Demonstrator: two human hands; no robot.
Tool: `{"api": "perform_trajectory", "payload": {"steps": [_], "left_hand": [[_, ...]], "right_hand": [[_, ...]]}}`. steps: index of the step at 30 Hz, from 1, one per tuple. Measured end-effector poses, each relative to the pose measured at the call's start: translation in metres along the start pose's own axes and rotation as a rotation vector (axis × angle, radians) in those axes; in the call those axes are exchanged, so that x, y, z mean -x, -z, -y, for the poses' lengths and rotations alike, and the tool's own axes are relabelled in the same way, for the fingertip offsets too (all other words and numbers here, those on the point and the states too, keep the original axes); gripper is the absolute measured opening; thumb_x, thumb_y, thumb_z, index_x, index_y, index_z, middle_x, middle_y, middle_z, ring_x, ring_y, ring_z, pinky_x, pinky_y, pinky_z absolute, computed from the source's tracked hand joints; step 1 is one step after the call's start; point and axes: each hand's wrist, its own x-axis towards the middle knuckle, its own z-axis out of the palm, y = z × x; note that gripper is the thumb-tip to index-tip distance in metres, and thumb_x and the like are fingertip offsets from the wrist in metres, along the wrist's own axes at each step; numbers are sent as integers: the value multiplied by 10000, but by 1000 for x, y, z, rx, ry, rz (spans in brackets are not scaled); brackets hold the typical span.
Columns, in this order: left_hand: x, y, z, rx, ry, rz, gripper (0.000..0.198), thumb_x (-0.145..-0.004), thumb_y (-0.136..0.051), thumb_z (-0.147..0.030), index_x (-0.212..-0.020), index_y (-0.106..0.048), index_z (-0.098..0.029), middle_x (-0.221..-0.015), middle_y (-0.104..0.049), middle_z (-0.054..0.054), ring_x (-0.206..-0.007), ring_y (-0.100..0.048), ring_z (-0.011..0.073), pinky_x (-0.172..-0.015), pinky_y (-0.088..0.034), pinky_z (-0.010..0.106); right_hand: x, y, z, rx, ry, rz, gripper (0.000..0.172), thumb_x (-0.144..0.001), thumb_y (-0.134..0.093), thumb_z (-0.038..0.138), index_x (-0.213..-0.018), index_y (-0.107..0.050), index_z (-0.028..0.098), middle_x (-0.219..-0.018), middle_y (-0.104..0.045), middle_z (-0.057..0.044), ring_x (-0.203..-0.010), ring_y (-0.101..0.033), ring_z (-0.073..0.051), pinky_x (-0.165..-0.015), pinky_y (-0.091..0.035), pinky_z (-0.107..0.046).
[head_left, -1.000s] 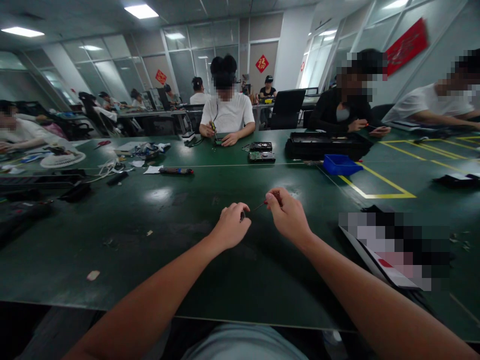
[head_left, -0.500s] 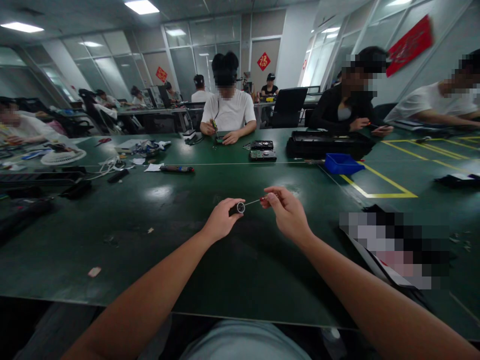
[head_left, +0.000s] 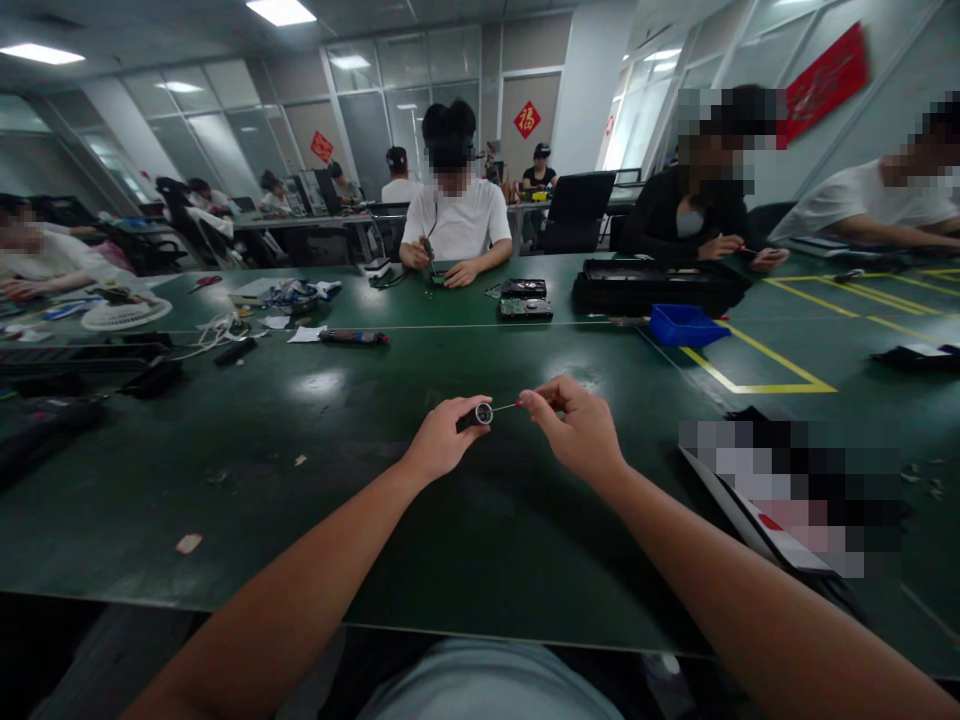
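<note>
My left hand (head_left: 439, 440) is wrapped round a small dark cylinder (head_left: 482, 414) whose round, silver-rimmed end faces me. To its right, my right hand (head_left: 579, 428) pinches the red handle of a thin screwdriver (head_left: 506, 407). The metal shaft points left and its tip meets the rim of the cylinder; whether it is inside cannot be made out. Both hands are above the middle of the green table (head_left: 450, 560). Most of the cylinder's body is hidden by my left fingers.
Beyond my hands lie a dark tool (head_left: 354, 338), opened devices (head_left: 525, 308), a blue bin (head_left: 686, 326) and a long black case (head_left: 660, 288). A white fan-like part (head_left: 126, 314) is far left. Across the table a person (head_left: 457, 225) works.
My right fingers have shifted on the red handle, now covering more of it, with the hand slightly closer in grip. My left hand and the cylinder have moved very slightly right.
</note>
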Motion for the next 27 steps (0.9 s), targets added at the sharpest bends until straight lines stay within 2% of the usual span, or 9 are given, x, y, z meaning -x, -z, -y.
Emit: {"api": "perform_trajectory", "payload": {"steps": [4, 7, 10, 15, 17, 21, 25, 27], "left_hand": [[1, 0, -2, -16, -23, 35, 412, -874, -700, -248, -1281, -640, -267, -1212, -690, 49, -1140, -601, 248, -1025, -431, 430], [1, -1, -3, -16, -33, 43, 413, -873, -700, -244, -1282, -641, -261, -1202, -692, 51, -1121, -606, 242, -1015, -435, 423], [0, -1, -3, -13, -30, 43, 401, -869, -703, -246, -1266, -653, -260, -1188, -697, 58, -1102, -614, 245, -1012, -439, 433], [0, -1, -3, -8, -8, 33, 412, -869, -698, -246, -1278, -647, -266, -1218, -688, 63, -1138, -600, 256, -1033, -427, 450], [0, 0, -2, -12, -2, 21, 418, -868, -700, -244, -1281, -644, -267, -1224, -685, 59, -1145, -596, 254, -1034, -427, 442], [1, 0, 0, -15, -4, 18, 412, -869, -699, -235, -1276, -645, -270, -1210, -687, 50, -1140, -596, 247, -1025, -431, 427], [1, 0, 2, 10, -13, 3, 408, -880, -690, -243, -1284, -638, -267, -1232, -681, 47, -1157, -594, 238, -1039, -421, 421], [0, 0, 2, 16, -13, -6, 419, -877, -697, -250, -1291, -633, -272, -1239, -679, 46, -1164, -593, 239, -1043, -419, 423]], "right_hand": [[2, 0, 1, -47, 66, 82, 152, -924, -509, 270, -974, -641, 213, -797, -706, -27, -708, -651, -183, -653, -458, -302], [2, 0, 2, -46, 62, 96, 187, -950, -492, 313, -960, -649, 213, -755, -686, -21, -686, -644, -184, -638, -446, -301], [2, 0, 3, -14, 28, 80, 296, -994, -428, 398, -936, -655, 217, -699, -666, -18, -612, -618, -178, -600, -419, -303], [2, 0, 1, -26, 41, 98, 288, -978, -399, 278, -1169, -603, 206, -781, -689, -33, -682, -636, -191, -644, -441, -313], [2, -1, 0, -30, 28, 114, 290, -968, -400, 260, -1148, -622, 212, -767, -681, -26, -678, -631, -190, -645, -442, -314], [2, -2, 1, -15, -21, 121, 332, -1004, -383, 383, -1028, -667, 213, -709, -655, -24, -620, -607, -188, -619, -425, -319], [3, -5, -1, -33, -23, 110, 323, -1002, -385, 353, -1211, -574, 195, -743, -649, -27, -652, -606, -195, -634, -427, -325], [3, -5, -2, -59, -16, 107, 313, -991, -392, 313, -1243, -537, 197, -742, -634, -18, -677, -606, -196, -654, -433, -327]]}}
